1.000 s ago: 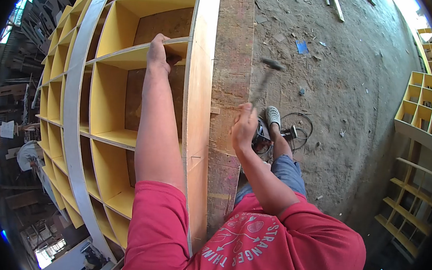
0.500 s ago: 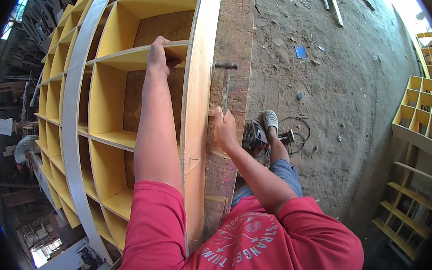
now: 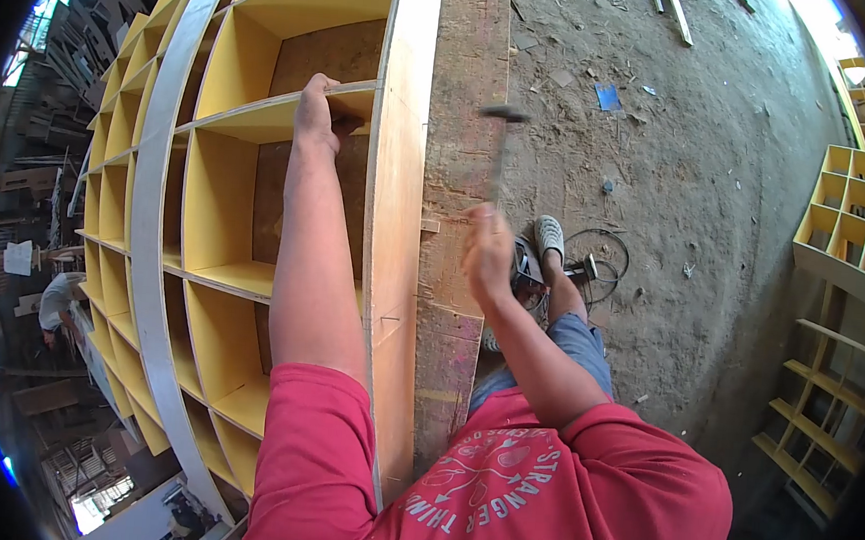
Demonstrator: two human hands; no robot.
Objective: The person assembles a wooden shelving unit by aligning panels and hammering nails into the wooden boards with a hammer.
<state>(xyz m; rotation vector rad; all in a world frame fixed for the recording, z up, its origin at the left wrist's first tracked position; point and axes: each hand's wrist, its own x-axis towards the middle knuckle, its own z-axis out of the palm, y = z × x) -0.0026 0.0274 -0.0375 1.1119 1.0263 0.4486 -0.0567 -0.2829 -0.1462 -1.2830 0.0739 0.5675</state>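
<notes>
While the yellow grid shelving unit (image 3: 219, 195) is keeping its place, a worn wooden plank (image 3: 467, 62) is running alongside it, just beyond the unit's pale edge board (image 3: 399, 197). At one of the unit's dividers (image 3: 263, 118), the left hand (image 3: 316, 111) is gripping the front edge exactly as before, its fingers showing dimly in shadow within the unit. On the plank side of the unit and apart from it, the right hand (image 3: 489, 249) is wrapping around the handle of a hammer (image 3: 505, 114). Unlike half a second ago, the hammer's blurred head is no longer hanging close beside the edge board; it is hovering by the plank's outer edge, farther from the unit, and the right hand is also sitting farther out.
</notes>
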